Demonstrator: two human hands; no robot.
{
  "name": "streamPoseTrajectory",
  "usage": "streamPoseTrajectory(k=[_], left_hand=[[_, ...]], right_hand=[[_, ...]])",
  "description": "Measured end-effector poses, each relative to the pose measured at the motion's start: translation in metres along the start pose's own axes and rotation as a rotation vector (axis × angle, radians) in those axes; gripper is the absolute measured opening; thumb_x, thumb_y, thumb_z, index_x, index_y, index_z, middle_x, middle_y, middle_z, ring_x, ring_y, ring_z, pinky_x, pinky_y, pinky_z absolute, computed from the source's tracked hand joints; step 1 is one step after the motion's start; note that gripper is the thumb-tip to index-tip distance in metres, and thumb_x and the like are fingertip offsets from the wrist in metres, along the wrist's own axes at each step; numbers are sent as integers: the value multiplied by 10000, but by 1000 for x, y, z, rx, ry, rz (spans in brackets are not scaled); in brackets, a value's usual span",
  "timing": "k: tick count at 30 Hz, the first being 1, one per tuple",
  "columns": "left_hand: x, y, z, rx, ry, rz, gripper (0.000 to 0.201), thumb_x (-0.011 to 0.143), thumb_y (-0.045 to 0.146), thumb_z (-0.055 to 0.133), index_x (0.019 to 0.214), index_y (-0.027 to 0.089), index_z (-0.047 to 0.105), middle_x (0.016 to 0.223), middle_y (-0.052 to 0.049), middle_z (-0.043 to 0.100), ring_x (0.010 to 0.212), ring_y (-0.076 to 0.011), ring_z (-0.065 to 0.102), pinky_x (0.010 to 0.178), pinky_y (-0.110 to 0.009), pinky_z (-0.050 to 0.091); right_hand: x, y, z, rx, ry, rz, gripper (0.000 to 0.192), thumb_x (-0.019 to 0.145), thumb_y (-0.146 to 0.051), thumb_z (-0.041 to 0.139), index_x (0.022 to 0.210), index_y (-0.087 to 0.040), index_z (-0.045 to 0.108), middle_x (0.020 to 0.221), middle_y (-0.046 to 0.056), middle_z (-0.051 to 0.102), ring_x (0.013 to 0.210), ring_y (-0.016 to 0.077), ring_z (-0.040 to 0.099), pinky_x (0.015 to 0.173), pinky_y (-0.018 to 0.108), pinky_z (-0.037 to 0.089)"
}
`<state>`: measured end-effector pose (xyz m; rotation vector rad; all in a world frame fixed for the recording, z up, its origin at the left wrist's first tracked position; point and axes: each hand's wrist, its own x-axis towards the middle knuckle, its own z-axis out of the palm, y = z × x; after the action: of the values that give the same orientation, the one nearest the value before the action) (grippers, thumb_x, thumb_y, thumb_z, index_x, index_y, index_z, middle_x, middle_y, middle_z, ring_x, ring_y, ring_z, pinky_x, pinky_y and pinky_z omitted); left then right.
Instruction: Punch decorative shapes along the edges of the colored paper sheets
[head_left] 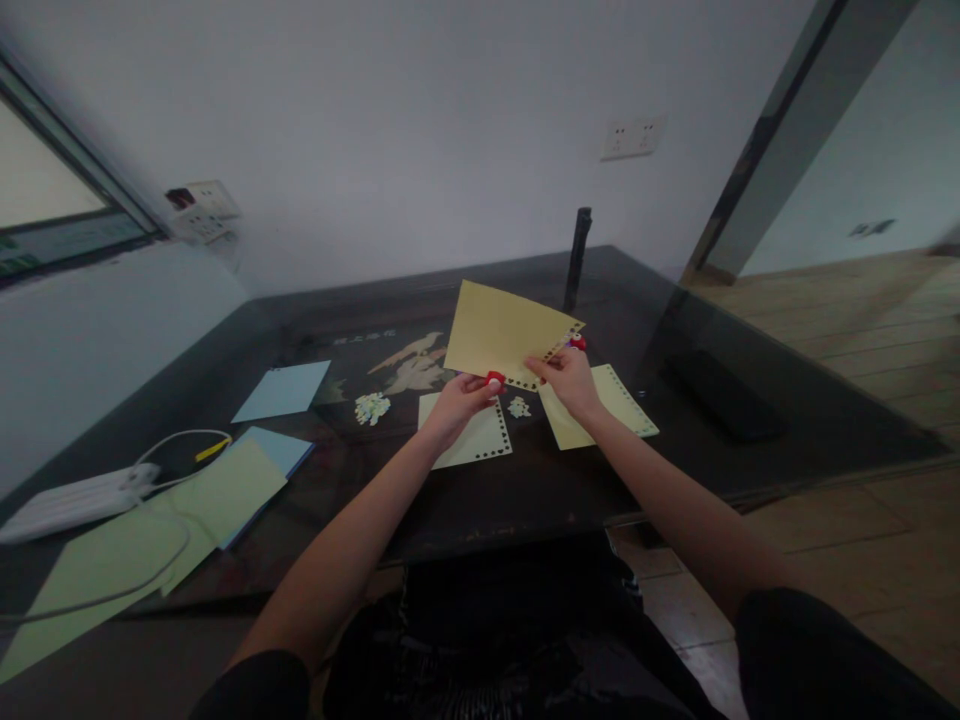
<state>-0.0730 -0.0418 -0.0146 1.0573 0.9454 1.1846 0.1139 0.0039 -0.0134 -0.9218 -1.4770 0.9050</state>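
A sheet of yellow paper (pixel 506 325) is held up above the table, with rows of small punched holes along its lower and right edges. My left hand (pixel 456 408) is closed around a small red craft punch (pixel 495 381) at the paper's lower edge. With thumb and fingers, my right hand (pixel 571 382) pinches the sheet near its lower right corner. Just behind that hand a second small red object (pixel 577 342) shows, mostly hidden. Below lie two more hole-edged sheets, a pale left sheet (pixel 472 448) and a yellow right sheet (pixel 626 408).
Punched-out bits form a larger pile (pixel 372 408) and a smaller pile (pixel 519 407) on the dark table (pixel 450 520). At the left are a pale blue sheet (pixel 283 390), green paper (pixel 120 555) and a white power strip (pixel 79 503). A black upright object (pixel 577 258) stands at the back.
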Motion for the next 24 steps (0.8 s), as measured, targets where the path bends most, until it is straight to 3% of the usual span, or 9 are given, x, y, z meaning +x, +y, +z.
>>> streamPoseTrajectory(k=[10, 17, 24], left_hand=[[-1, -5, 6, -50, 41, 13, 266, 685, 357, 757, 817, 141, 676, 920, -102, 680, 805, -165, 617, 740, -306, 457], [-3, -3, 8, -68, 43, 13, 319, 673, 360, 764, 883, 140, 668, 914, -75, 665, 816, -150, 600, 747, -283, 445], [-2, -3, 6, -80, 52, 16, 313, 657, 362, 774, 861, 150, 668, 915, -57, 663, 844, -148, 595, 764, -273, 425]], right_hand=[[0, -3, 0, -32, -43, 7, 325, 695, -451, 698, 806, -146, 698, 695, 67, 692, 531, 145, 570, 479, 281, 474], [-1, -2, 1, -17, -109, 36, 315, 679, -394, 717, 867, -143, 694, 841, 100, 725, 697, 204, 663, 641, 353, 548], [-3, -3, -1, -71, -149, 11, 299, 702, -334, 709, 925, -134, 704, 959, 123, 725, 858, 252, 686, 796, 415, 541]])
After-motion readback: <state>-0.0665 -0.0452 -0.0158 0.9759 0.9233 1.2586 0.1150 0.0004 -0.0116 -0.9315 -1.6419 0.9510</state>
